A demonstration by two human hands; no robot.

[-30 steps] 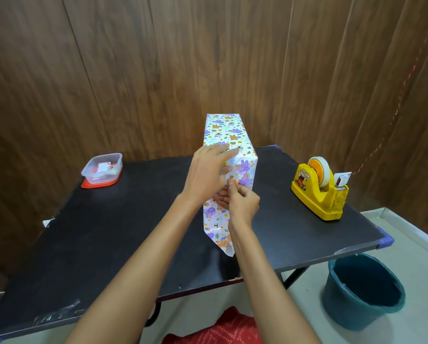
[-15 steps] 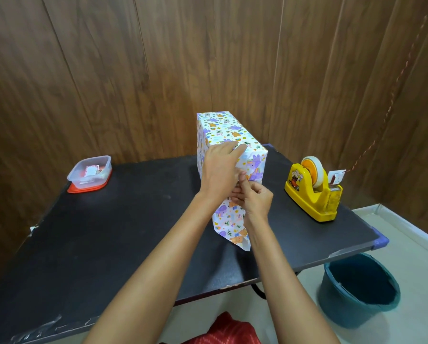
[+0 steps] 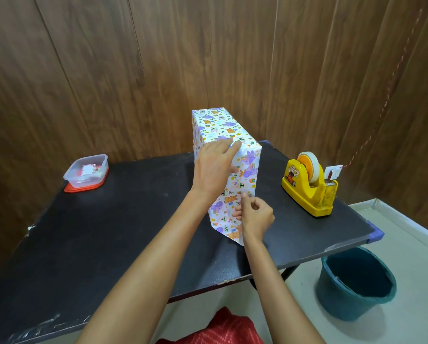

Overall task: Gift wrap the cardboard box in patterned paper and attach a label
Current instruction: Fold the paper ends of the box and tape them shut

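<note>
Left hand (image 3: pixel 214 170) presses flat on the seemingly light, stiff box (image 3: pixel 217 125); right hand (image 3: pixel 255 216) curls against the thin flap (image 3: pixel 221 214), grip unclear; pinch its edge.

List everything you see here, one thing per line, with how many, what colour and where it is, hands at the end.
wrapped box: one, white paper with purple and orange print, upright at the table's middle
paper flap: one, same print, loose at the box's near end, lying toward the camera
table: one, black, fills the foreground
tape dispenser: one, yellow, right side of the table
container: one, clear on a red lid, far left of the table
tag: one, white, on the string beside the dispenser
string: one, red and white, along the right wall
bucket: one, teal, on the floor at right
cloth: one, red, bottom edge
left hand: fingers straight, pressing the box's top near edge
right hand: fingers curled, at the flap
</note>
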